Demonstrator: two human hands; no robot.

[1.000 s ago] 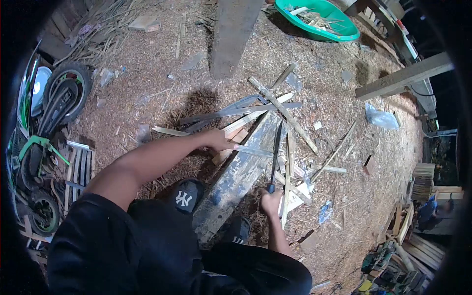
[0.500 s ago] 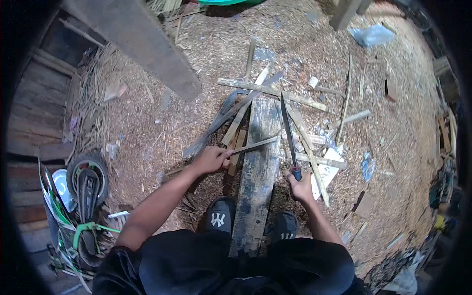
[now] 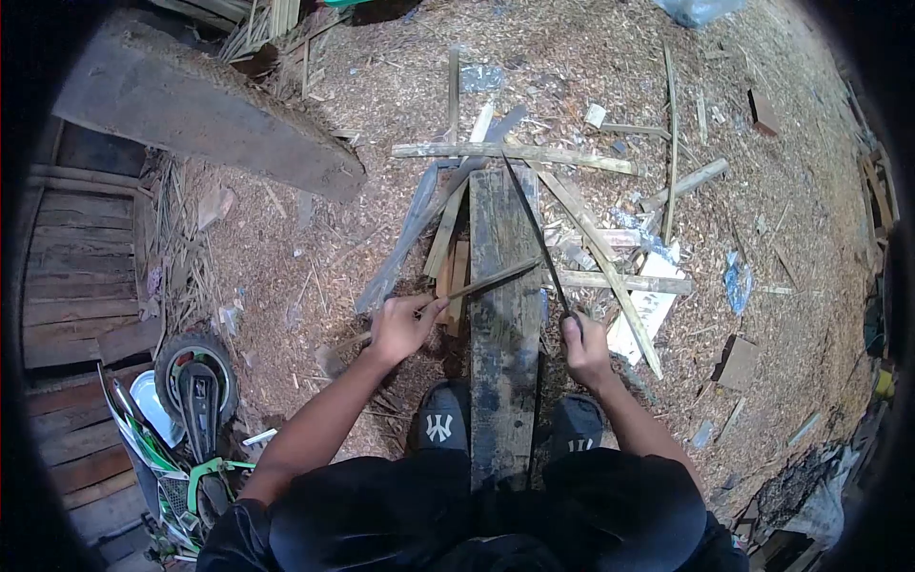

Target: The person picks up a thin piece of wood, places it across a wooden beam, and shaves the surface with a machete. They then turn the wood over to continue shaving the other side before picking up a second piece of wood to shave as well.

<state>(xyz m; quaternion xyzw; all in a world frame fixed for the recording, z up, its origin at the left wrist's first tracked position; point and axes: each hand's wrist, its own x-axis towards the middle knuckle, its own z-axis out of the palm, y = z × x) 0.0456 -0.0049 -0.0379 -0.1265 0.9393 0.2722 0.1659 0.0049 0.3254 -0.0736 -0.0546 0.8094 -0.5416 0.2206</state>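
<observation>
My left hand (image 3: 404, 328) is closed around a thin wooden stick (image 3: 496, 277), whose far end lies over a worn wooden beam (image 3: 503, 381) between my feet. In my right hand (image 3: 585, 349) is the handle of a long dark blade (image 3: 531, 217). The blade points up and to the left, and its middle passes close by the stick's far end at the beam's right edge. Whether blade and stick touch, I cannot tell.
Several wood strips (image 3: 591, 238) lie around the beam's far end on chip-covered ground. A thick post (image 3: 219, 114) slants in at upper left. At lower left stands a small green bike (image 3: 195, 391) beside a plank wall (image 3: 76, 276).
The blade's tip has swung left, across the beam's far end, and my right hand has turned with it. The view has shifted, and the stick's far end now tilts up more.
</observation>
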